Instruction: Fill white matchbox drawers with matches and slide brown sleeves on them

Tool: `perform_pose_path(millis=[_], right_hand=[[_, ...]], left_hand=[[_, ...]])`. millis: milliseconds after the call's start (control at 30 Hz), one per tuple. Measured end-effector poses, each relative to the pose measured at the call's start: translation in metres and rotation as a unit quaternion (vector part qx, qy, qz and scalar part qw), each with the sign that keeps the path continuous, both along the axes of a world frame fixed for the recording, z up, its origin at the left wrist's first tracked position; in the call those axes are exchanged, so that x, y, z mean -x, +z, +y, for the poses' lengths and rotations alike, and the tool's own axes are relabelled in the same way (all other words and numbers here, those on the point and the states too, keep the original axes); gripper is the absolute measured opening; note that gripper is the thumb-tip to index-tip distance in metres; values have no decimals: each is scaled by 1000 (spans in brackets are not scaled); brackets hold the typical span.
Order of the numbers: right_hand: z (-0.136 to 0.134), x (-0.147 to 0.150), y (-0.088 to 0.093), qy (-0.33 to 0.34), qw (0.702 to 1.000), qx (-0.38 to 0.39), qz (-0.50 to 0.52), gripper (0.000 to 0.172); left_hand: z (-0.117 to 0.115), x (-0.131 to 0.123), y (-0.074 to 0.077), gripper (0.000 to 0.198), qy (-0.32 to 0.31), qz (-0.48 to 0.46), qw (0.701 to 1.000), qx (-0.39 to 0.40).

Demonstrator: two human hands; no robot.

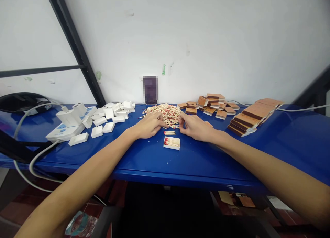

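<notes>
A heap of loose wooden matches (168, 111) with red heads lies in front of me. At its near left edge, my left hand (149, 125) is closed, its fingertips pinched at a match (164, 128). Across from it, my right hand (193, 126) has its fingers curled together against the heap's right edge; whatever is between them is hidden. A few separate matches (169, 132) lie side by side between my hands. Just nearer stands a white matchbox tray (172, 148), open at the top, with several matches lying lengthwise in it, mostly red heads to the left.
Empty white trays (113, 114) are piled on the left beside a white power strip (64, 129) with plugs and cables. Brown matchbox sleeves (213, 104) lie at the back right, with more stacked sleeves (255, 116) farther right. A phone-like dark object (151, 89) leans on the wall.
</notes>
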State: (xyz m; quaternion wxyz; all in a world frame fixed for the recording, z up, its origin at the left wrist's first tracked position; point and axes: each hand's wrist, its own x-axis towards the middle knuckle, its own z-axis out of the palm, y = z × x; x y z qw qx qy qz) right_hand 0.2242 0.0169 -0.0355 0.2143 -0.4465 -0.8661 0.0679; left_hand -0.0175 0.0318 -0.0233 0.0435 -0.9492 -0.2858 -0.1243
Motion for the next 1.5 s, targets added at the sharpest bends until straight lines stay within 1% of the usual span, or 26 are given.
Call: perform_pose_path(millis=[167,300,433,533,633,700,833,900,967,1000,1200,1500], right_hand=[[0,2,0,-2,999,-8,-45,20],[0,1,-1,-7,998,-32,-52,16],[-1,-2,3,-9,997,-63,-44,13],[-1,-3,6,3,998,-56,-41,15],[-1,-4,8,8,999,-39,-16,17],[-2,-4,9,9,999,-40,4,19],[-6,0,9,17,999,-35,25,19],[-9,5,8,23,999,-30,29,17],[-10,9,5,29,998,-33,34,16],[-10,11,3,32,998,-36,38,16],[-4,8,-3,37,998,-43,37,14],[-6,8,0,29,998,-37,35,13]], left_hand=[[-3,-2,2,43,0,-9,1000,6],[-4,-3,1,44,-2,-27,999,20],[-2,-3,0,46,4,-19,999,29],[-1,-2,0,44,6,-17,1000,25],[-1,-2,-1,41,6,-25,999,21],[-2,-2,-1,37,12,-41,999,18],[-6,-7,-1,23,32,-110,993,-2],[-8,-12,-1,29,32,-131,991,-5],[-9,-16,-1,40,29,-130,991,0],[-9,-18,-1,43,28,-126,992,4],[-3,-16,-2,26,24,-101,995,0],[1,-12,-3,25,42,-95,994,-24]])
